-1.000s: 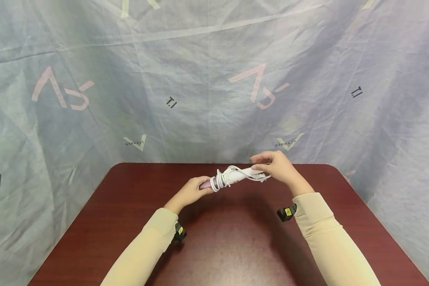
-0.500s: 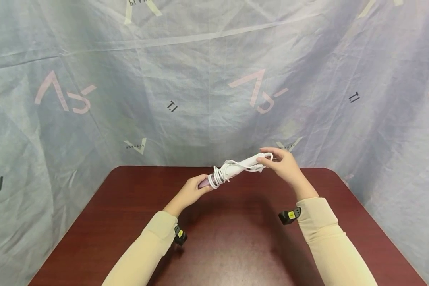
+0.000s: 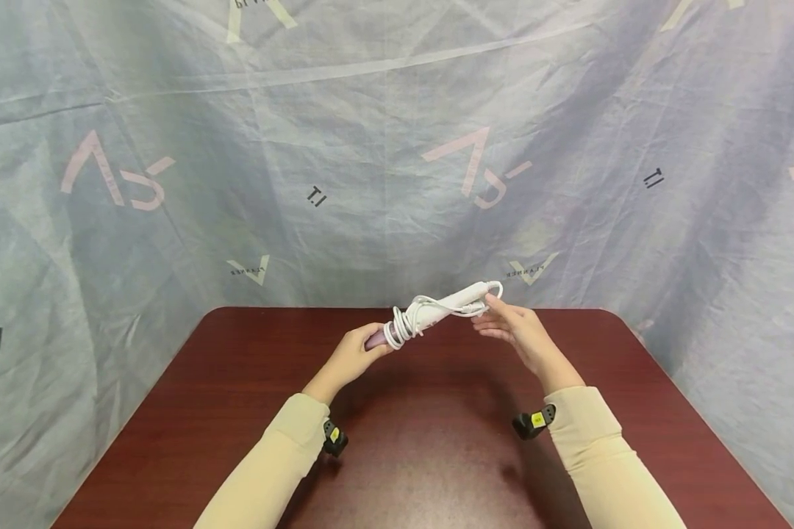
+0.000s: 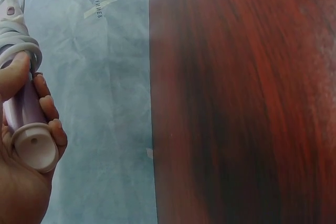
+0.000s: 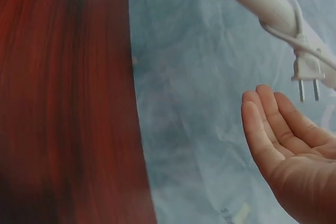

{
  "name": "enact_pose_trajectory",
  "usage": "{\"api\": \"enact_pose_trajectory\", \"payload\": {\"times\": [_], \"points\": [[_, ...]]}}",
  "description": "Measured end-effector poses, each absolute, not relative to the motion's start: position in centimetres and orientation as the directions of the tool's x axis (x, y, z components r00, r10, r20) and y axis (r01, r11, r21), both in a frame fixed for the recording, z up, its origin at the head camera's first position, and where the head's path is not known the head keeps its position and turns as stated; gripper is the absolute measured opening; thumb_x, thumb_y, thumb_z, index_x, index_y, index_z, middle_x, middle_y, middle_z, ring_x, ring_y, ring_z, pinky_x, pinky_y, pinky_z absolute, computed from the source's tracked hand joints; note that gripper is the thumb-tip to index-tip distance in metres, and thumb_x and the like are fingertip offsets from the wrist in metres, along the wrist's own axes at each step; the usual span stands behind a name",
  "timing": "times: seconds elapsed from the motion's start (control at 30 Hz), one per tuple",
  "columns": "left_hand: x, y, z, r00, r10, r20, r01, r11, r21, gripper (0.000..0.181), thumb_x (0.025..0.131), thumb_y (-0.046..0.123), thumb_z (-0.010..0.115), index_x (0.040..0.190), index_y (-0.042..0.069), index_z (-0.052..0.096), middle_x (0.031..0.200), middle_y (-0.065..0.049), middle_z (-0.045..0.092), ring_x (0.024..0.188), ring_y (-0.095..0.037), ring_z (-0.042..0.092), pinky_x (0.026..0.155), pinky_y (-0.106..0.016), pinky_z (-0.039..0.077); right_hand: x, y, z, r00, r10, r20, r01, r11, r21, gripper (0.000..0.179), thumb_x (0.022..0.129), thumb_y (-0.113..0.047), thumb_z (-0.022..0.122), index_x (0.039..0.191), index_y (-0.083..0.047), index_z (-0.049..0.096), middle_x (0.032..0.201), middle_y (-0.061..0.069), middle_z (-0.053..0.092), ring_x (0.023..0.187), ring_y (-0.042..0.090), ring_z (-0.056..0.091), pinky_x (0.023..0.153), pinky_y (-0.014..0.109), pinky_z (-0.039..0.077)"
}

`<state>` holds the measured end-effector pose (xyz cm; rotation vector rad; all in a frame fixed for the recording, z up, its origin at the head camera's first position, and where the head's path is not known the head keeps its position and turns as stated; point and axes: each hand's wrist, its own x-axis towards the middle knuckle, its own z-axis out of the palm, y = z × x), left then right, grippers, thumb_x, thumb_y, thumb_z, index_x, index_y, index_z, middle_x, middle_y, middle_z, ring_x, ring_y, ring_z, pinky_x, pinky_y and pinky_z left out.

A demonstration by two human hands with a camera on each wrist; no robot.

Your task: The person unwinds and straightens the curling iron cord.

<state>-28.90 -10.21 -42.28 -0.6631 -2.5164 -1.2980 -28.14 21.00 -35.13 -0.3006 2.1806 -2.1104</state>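
My left hand (image 3: 352,355) grips a curling iron (image 3: 445,307) by its purple barrel, lifted above the table. The thumb lies along the barrel in the left wrist view, and the round pale end cap (image 4: 35,148) points toward the palm's heel. White cord (image 3: 397,328) is coiled round the barrel and runs along the white handle, which slants up to the right. My right hand (image 3: 521,332) is just below the handle's far end, fingers extended. The right wrist view has the two-pin plug (image 5: 308,67) hanging over those fingertips, with a gap between.
A dark red wood table (image 3: 423,441) spreads below both arms. Behind it hangs a grey printed cloth (image 3: 384,147), close along the far edge and down both sides. Small black cameras (image 3: 529,423) sit at the wrists.
The right hand has come off the handle's end and dropped below it, fingers straightening. Over the second the handle end has tilted up, while the left hand keeps its grip.
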Motion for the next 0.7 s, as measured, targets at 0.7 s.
{"api": "enact_pose_trajectory", "payload": {"times": [0.7], "points": [[-28.7,-10.0,-43.3,-0.869,0.263,0.420,0.495,0.507,0.706,0.033,0.083,0.011,0.073,0.114,0.001,0.066,0.101,-0.010,0.070,0.085,-0.016,0.059,0.081,-0.035,0.050,-27.5,19.8,-37.0,-0.988,-0.133,0.083,-0.030,-0.359,-0.933,0.022,0.099,-0.023,0.054,0.093,-0.006,0.066,0.084,0.008,0.074,0.084,0.020,0.072,0.082,0.031,0.056]]}}
